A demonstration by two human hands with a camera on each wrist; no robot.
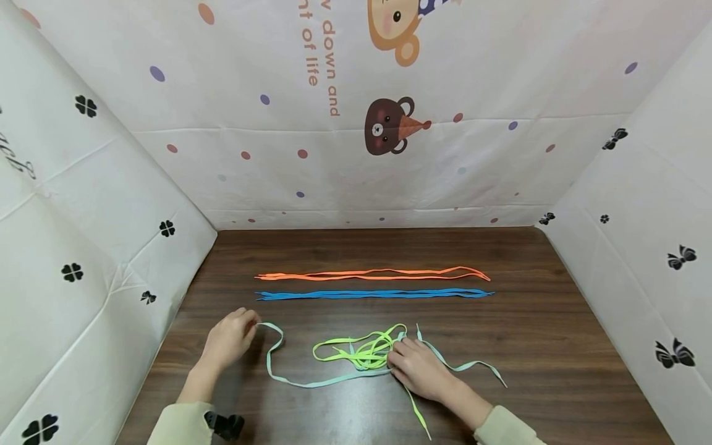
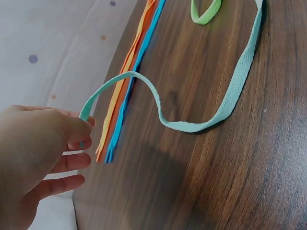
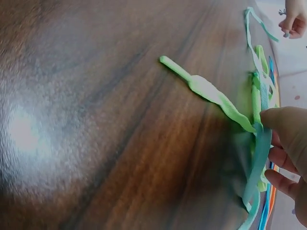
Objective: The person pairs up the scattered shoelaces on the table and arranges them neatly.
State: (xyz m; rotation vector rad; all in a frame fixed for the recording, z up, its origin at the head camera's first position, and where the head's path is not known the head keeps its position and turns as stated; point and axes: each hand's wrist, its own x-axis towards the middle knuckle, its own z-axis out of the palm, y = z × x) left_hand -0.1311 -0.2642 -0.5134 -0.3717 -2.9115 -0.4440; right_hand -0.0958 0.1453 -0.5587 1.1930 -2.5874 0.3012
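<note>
At the left, my left hand (image 1: pixel 229 341) pinches one end of a mint-green shoelace (image 2: pixel 232 91) between thumb and forefinger. From there the lace curves down and runs right along the table to a loose heap of lime-green shoelace (image 1: pixel 371 356). My right hand (image 1: pixel 419 371) is at the heap's right side, thumb and fingers pinching the laces there. In the right wrist view, mint-green and lime-green strands overlap beside the thumb. The other mint-green end trails right past the right hand, and a lime-green end (image 3: pixel 206 88) points toward the near edge. The right fingertips are partly hidden.
Behind the heap, a bundle of blue shoelaces (image 1: pixel 372 294) and a bundle of orange shoelaces (image 1: pixel 367 275) lie straight across the dark wood table (image 1: pixel 534 321). White printed sheets (image 1: pixel 334 179) enclose the back and both sides.
</note>
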